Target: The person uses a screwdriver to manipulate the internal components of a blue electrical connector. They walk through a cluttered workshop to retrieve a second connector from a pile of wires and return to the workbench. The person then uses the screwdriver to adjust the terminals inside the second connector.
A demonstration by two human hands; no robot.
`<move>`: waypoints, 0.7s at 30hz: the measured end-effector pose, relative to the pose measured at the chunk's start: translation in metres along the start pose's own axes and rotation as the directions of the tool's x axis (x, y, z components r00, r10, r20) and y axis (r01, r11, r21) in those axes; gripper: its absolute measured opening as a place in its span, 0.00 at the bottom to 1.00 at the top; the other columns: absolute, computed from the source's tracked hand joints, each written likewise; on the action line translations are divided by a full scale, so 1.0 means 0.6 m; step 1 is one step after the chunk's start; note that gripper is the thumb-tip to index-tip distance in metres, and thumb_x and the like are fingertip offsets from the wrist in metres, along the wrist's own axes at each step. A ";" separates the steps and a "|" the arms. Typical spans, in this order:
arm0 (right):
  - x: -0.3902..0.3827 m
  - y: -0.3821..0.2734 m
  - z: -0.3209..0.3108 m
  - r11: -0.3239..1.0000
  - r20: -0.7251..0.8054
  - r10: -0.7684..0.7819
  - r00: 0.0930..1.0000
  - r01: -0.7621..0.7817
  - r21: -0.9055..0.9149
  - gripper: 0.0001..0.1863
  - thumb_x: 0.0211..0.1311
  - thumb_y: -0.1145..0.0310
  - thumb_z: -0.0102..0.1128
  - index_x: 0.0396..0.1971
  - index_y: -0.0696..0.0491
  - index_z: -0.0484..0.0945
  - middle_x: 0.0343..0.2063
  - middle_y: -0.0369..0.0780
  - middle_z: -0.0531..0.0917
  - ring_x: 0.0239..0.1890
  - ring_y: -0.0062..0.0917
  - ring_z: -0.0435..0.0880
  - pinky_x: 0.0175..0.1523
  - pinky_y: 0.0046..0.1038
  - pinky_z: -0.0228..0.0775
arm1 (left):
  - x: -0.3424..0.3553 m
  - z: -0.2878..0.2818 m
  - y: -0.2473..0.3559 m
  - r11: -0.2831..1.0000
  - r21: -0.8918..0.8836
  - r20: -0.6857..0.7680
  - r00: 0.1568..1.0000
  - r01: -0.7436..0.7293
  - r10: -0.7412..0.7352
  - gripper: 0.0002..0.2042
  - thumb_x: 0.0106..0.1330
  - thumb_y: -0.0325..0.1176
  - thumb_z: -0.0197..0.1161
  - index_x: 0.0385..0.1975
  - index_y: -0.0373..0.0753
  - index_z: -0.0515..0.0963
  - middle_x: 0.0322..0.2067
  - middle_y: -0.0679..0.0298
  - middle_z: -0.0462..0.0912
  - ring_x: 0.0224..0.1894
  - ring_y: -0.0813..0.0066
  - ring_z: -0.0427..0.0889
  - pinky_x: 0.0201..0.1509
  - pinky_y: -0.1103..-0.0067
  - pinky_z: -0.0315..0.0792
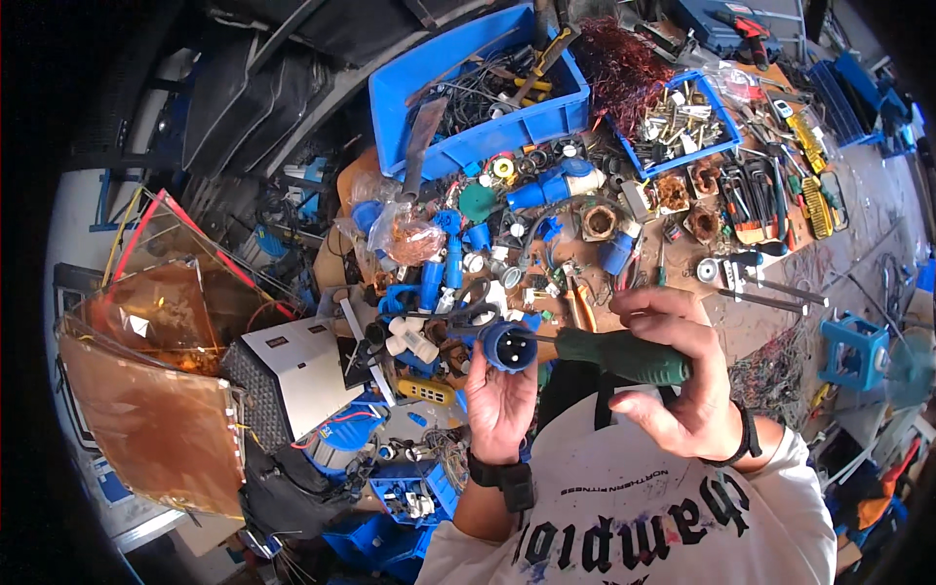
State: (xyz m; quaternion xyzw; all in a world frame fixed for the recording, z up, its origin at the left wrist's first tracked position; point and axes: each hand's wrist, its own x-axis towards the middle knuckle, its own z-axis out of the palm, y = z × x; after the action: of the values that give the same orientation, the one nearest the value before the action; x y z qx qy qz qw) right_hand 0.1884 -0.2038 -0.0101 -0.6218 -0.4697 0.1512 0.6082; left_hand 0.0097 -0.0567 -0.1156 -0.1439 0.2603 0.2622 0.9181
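Note:
My left hand (501, 405) holds up a round blue industrial plug (508, 347), its open face with metal pins turned toward me. The fingers close around the plug from below. In my right hand (694, 408) is a screwdriver with a dark green handle (629, 357), lying sideways. My thumb and fingers are loosely curved about the handle's butt end. The shaft points left at the plug's rim; whether its tip touches the plug is hard to tell. Just beyond the hands, orange-handled pliers (584, 308) lie on the cluttered table.
A large blue bin (487, 141) of cables and tools stands at the back, beside a blue tray (673, 161) of metal pieces. Blue connectors (556, 185) are scattered across the table. Hex keys (756, 200) lie at right. A white-topped box (297, 375) stands at left.

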 end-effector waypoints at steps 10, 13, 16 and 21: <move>-0.009 0.014 -0.035 0.993 0.126 -0.034 0.992 0.020 0.113 0.23 0.45 0.88 0.61 0.43 0.52 0.76 0.48 0.45 0.74 0.52 0.39 0.76 0.54 0.34 0.70 | 0.010 0.006 -0.005 0.999 -0.019 0.063 0.998 -0.026 0.027 0.15 0.67 0.33 0.58 0.50 0.33 0.73 0.53 0.53 0.75 0.61 0.56 0.69 0.65 0.58 0.68; -0.011 0.016 -0.046 0.990 0.152 -0.056 0.987 0.036 0.134 0.24 0.45 0.89 0.60 0.44 0.51 0.76 0.49 0.45 0.73 0.53 0.38 0.75 0.55 0.35 0.70 | 0.011 -0.005 -0.008 0.998 -0.048 0.037 0.999 -0.035 0.036 0.16 0.68 0.34 0.57 0.52 0.33 0.72 0.53 0.51 0.75 0.61 0.56 0.69 0.64 0.59 0.68; -0.013 0.017 -0.051 0.987 0.137 -0.065 0.988 0.044 0.154 0.23 0.46 0.88 0.60 0.43 0.52 0.75 0.49 0.45 0.74 0.52 0.38 0.76 0.55 0.35 0.70 | 0.010 -0.014 -0.014 0.997 -0.060 0.031 0.998 -0.054 0.056 0.17 0.68 0.34 0.56 0.53 0.33 0.71 0.53 0.49 0.74 0.60 0.56 0.70 0.64 0.59 0.68; -0.025 0.020 -0.051 0.985 0.096 -0.077 0.992 0.060 0.165 0.18 0.48 0.87 0.60 0.40 0.52 0.74 0.47 0.45 0.75 0.52 0.38 0.76 0.55 0.35 0.71 | 0.008 -0.028 -0.021 0.994 -0.060 0.069 0.993 -0.096 0.100 0.17 0.69 0.35 0.55 0.53 0.31 0.71 0.54 0.48 0.74 0.60 0.56 0.71 0.65 0.60 0.68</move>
State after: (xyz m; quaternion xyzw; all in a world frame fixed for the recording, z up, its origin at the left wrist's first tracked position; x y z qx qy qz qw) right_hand 0.2087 -0.2320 -0.0198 -0.5454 -0.5073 0.1992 0.6368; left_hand 0.0134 -0.0717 -0.1305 -0.1476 0.2265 0.3191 0.9084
